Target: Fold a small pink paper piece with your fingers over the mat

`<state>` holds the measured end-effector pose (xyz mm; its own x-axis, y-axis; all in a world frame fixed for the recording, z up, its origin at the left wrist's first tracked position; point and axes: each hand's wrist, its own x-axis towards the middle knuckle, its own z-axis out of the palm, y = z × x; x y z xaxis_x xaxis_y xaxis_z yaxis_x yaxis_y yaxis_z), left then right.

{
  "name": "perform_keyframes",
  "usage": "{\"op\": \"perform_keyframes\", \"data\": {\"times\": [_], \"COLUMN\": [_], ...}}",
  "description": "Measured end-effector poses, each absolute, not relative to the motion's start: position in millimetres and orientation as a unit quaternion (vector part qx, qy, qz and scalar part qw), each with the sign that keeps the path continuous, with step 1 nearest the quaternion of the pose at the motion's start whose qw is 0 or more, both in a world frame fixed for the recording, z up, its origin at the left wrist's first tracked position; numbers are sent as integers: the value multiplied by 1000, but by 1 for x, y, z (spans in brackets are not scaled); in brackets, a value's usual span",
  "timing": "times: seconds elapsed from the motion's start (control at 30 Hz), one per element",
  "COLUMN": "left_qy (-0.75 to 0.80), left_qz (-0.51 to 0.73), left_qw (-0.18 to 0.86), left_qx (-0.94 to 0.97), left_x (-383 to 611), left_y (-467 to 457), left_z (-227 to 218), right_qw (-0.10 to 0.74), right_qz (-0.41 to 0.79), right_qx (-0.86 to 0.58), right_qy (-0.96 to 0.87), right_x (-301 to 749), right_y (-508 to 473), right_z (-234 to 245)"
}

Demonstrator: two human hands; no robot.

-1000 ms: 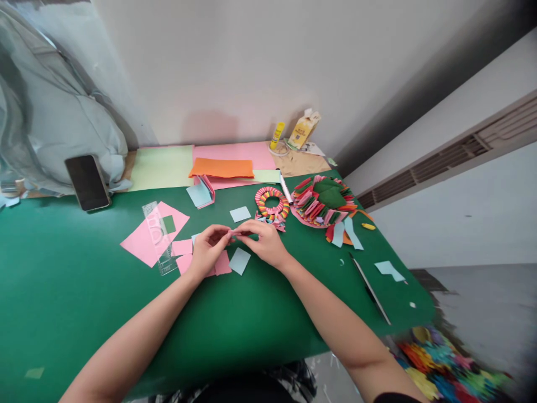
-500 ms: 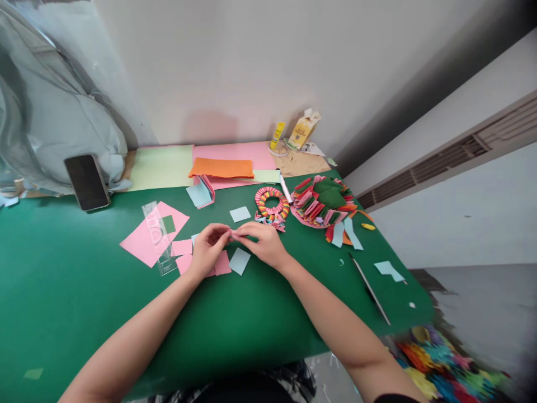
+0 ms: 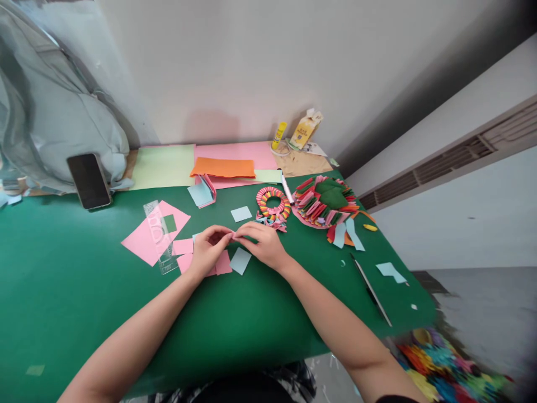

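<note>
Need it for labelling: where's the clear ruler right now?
In the head view, the clear ruler lies on the green table left of the left hand, resting slantwise across the big pink sheet, with the phone further back-left.

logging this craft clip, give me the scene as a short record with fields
surface: green table
left hand: pinches a small pink paper piece at its fingers
right hand: pinches the same piece from the other side
under the hands: pink squares, light blue square
left of the hands: clear ruler on a pink sheet, phone
beyond the hands: paper ring, folded-paper pile, glue stick
</note>
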<state>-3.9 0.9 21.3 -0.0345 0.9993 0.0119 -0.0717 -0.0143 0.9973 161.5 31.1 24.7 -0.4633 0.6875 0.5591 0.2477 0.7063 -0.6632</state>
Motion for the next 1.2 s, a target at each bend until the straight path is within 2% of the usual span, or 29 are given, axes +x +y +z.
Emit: {"op": "perform_keyframes", "data": {"times": [0.2, 0.4, 0.63, 0.93, 1.2], "left_qy": [474, 469, 466, 461, 485], "left_qz": [532, 526, 524, 519, 525], "left_qw": [503, 483, 451, 419, 459], "left_qx": [489, 520, 552, 585, 528], "left_x": [-5, -6, -6, -6, -6], "left_y": [2, 0, 0, 0, 0], "left_z": [18, 16, 17, 14, 15], "right_qw": [438, 442, 411, 423, 418], "right_qz": [309, 419, 475, 474, 440], "right_qx": [-323, -376, -381, -386, -384], "right_qy": [-779, -698, -678, -669, -697], "right_x": [158, 157, 160, 160, 158], "right_y": [28, 26, 29, 28, 26], "right_z": [28, 25, 28, 23, 26]}}
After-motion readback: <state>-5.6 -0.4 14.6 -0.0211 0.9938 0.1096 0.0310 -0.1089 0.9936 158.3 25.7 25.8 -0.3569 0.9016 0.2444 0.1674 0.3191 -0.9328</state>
